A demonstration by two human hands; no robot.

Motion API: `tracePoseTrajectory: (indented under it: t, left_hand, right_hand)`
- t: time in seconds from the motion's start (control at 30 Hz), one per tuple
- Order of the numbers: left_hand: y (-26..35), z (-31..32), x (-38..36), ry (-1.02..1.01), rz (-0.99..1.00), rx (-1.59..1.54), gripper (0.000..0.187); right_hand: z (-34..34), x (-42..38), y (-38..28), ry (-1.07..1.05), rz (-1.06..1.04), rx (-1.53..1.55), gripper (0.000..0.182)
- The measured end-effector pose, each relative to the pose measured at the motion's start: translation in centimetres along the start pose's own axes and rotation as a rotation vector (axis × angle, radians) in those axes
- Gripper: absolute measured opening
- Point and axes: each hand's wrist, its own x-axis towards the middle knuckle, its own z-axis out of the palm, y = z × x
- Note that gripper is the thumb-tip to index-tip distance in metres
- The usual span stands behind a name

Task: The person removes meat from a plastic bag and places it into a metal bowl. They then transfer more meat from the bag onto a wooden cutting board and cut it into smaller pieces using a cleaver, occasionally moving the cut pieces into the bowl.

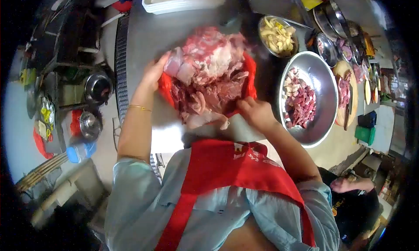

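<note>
A large heap of raw meat [214, 76] sits in a red plastic bag [249, 74] whose sides are turned down around it. My left hand [155, 72] is closed on the left side of the bag, its fingertips partly hidden by the meat. At the lower right edge of the bag, my right hand [256, 113] pinches the red plastic. Just right of that hand stands a big steel bowl [325, 98] holding cut meat pieces [301, 100].
A bowl of pale sliced vegetable [278, 36] stands beyond the steel bowl. Farther right, a round cutting board [352, 91] carries meat and a knife [347, 113]. White trays [185, 8] are stacked at the far edge. Another person [355, 203] is at the lower right.
</note>
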Motion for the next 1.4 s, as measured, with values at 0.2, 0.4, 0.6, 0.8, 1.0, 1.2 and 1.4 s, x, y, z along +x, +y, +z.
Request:
tracePoseTrajectory:
  t: [0.2, 0.4, 0.6, 0.8, 1.0, 1.2, 1.4]
  left_hand:
    - [1.4, 0.2, -1.6, -0.167, 0.314, 0.185, 0.030]
    - [-1.5, -1.4, -1.7, -0.012, 0.268, -0.539, 0.009]
    - [-1.6, 1.6, -2.8, 0.179, 0.550, 0.022, 0.019]
    - [2.7, 1.9, 0.1, 0.204, 0.350, 0.776, 0.064]
    - [7.2, 9.0, 6.4, -0.252, -0.208, 0.398, 0.074]
    - [9.1, 11.0, 5.2, -0.619, -0.031, 0.249, 0.049]
    - [9.0, 9.2, -2.9, -0.652, 0.407, 0.317, 0.066]
  right_hand:
    - [-5.8, 1.5, -1.0, 0.181, 0.011, 0.180, 0.009]
    - [-19.0, -2.7, 2.9, 0.681, 0.497, 0.515, 0.009]
    - [-12.6, 3.5, 2.5, 0.159, 0.403, 0.510, 0.031]
    - [-0.6, 10.8, 6.5, 0.112, 0.919, 1.163, 0.040]
    - [4.8, 10.7, 10.1, 0.127, 1.120, 1.347, 0.028]
    - [6.9, 10.8, 10.7, 0.210, 1.128, 1.196, 0.024]
    - [4.7, 12.8, 10.7, 0.306, 1.041, 1.118, 0.027]
